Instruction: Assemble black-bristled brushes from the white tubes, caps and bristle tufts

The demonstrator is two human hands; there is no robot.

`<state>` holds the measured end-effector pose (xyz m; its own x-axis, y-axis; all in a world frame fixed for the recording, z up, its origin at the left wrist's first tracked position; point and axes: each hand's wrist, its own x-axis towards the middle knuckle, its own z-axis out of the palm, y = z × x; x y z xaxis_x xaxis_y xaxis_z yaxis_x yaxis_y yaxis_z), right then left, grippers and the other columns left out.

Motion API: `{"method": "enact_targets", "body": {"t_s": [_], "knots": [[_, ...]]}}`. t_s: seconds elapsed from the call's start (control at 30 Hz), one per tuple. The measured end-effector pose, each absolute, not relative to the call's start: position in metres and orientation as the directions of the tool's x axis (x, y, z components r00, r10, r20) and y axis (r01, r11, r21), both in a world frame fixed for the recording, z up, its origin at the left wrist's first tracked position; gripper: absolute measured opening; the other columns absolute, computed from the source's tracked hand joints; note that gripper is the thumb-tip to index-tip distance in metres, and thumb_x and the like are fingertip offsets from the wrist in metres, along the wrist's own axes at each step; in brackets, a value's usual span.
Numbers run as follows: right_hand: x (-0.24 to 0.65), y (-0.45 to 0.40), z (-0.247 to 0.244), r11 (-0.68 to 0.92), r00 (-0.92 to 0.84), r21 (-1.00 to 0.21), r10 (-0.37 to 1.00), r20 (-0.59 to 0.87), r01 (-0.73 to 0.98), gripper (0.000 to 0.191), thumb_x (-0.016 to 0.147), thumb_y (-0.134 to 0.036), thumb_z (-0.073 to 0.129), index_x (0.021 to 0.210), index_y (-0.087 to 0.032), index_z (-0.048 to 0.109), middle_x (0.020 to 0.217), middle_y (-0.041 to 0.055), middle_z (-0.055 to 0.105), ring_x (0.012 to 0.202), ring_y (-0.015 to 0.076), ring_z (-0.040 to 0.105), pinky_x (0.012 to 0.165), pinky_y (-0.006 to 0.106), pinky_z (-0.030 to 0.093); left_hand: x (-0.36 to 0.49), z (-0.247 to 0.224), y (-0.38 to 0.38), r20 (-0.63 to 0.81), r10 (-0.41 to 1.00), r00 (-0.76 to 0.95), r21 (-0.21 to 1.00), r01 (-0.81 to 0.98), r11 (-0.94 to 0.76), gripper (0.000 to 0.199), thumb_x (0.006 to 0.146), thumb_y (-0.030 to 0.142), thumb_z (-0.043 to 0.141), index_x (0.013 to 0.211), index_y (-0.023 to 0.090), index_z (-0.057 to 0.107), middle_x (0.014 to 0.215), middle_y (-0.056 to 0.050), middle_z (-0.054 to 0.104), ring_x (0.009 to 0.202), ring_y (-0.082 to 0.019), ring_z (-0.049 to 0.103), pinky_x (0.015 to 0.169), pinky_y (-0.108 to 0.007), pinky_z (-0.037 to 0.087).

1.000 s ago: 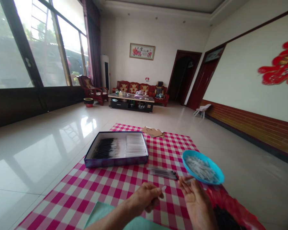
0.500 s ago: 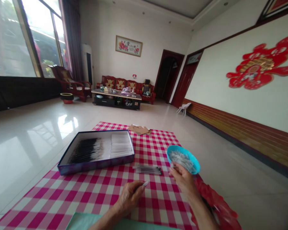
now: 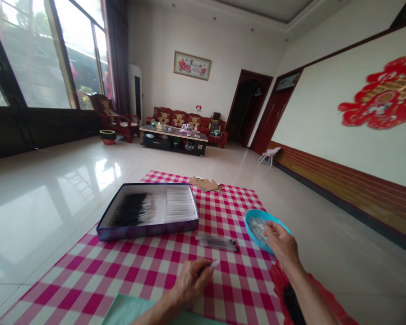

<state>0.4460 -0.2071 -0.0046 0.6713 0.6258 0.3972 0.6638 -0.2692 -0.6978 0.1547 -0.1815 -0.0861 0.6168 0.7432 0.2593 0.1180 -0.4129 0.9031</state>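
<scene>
Checked tablecloth (image 3: 149, 262), near edge cut off. Left hand (image 3: 192, 277): pinching a small translucent piece (image 3: 215, 263), indistinct. Right hand (image 3: 282, 243): fingers bunched over blue bowl (image 3: 257, 213) at cloth's right edge, hold unclear.

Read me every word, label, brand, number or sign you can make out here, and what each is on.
"家": framed picture; its other characters are too small to read.
Red wall ornament: possibly a character, cut off by the view's edge; I can't read it.
Dark box, blue bowl: no readable text.
</scene>
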Motion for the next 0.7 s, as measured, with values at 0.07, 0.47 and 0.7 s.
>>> {"method": "enact_targets", "body": {"t_s": [0.07, 0.47, 0.7], "knots": [[0.408, -0.215, -0.023, -0.19, 0.596, -0.718, 0.714, 0.367, 0.669, 0.036, 0.077, -0.046, 0.05, 0.093, -0.019, 0.067, 0.078, 0.0042, 0.074, 0.071, 0.0202, 0.071, 0.063, 0.025, 0.054, 0.154, -0.085, -0.183, 0.264, 0.754, 0.602, 0.898, 0.131, -0.419, 0.025, 0.089, 0.033, 0.044, 0.083, 0.016, 0.062, 0.053, 0.006, 0.038, 0.05, -0.007, 0.033, 0.048, -0.02, 0.024], [0.324, -0.243, -0.108, 0.181, 0.271, -0.601, 0.767, 0.582, 0.778, 0.025, 0.086, -0.032, 0.046, 0.093, -0.019, 0.066, 0.088, 0.0085, 0.073, 0.079, 0.0204, 0.071, 0.069, 0.026, 0.058, 0.154, -0.084, -0.187, 0.517, 0.674, 0.528, 0.724, 0.151, -0.673, 0.017, 0.084, 0.022, 0.047, 0.08, 0.018, 0.063, 0.068, -0.002, 0.054, 0.062, -0.013, 0.051, 0.057, -0.023, 0.038], [0.329, -0.241, -0.114, 0.171, 0.267, -0.621, 0.793, 0.548, 0.765, 0.025, 0.085, -0.033, 0.047, 0.094, -0.021, 0.066, 0.089, 0.0076, 0.073, 0.079, 0.0209, 0.071, 0.067, 0.026, 0.058, 0.135, -0.024, -0.109, 0.456, 0.754, 0.473, 0.451, 0.607, -0.654, 0.019, 0.09, 0.025, 0.046, 0.097, 0.021, 0.062, 0.086, -0.003, 0.061, 0.08, -0.014, 0.059, 0.073, -0.023, 0.043]]}}
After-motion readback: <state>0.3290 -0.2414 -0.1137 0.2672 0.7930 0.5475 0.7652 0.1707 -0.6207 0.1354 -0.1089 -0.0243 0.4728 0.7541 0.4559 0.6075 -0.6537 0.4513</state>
